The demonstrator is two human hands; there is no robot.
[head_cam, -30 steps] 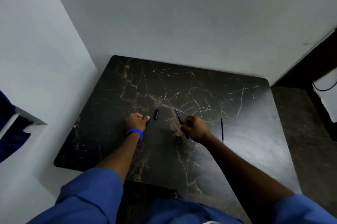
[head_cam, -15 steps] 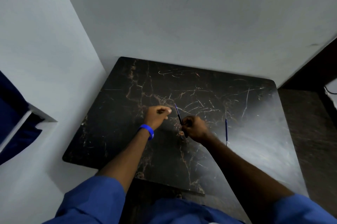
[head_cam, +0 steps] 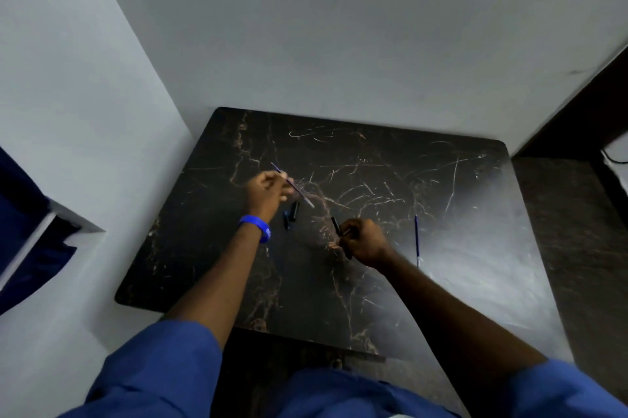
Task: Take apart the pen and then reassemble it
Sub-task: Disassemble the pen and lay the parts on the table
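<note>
My left hand (head_cam: 268, 191), with a blue wristband, pinches a thin blue ink refill (head_cam: 299, 192) that slants up-left to down-right above the dark marble table (head_cam: 441, 213). My right hand (head_cam: 362, 241) grips the black pen barrel (head_cam: 335, 225), whose end sticks out up-left of the fist. Between the two hands a short black pen cap (head_cam: 294, 211) lies on the table, with a smaller dark piece (head_cam: 286, 221) beside it. A second thin blue refill (head_cam: 416, 241) lies on the table to the right of my right hand.
The table stands in a corner, with a white wall behind it and another at its left. A dark floor and dark furniture lie to the right. My blue sleeves fill the bottom of the view.
My left hand has pulled the refill out of the barrel and drawn it up and to the left. The pen cap, covered by that hand before, shows on the table again.
</note>
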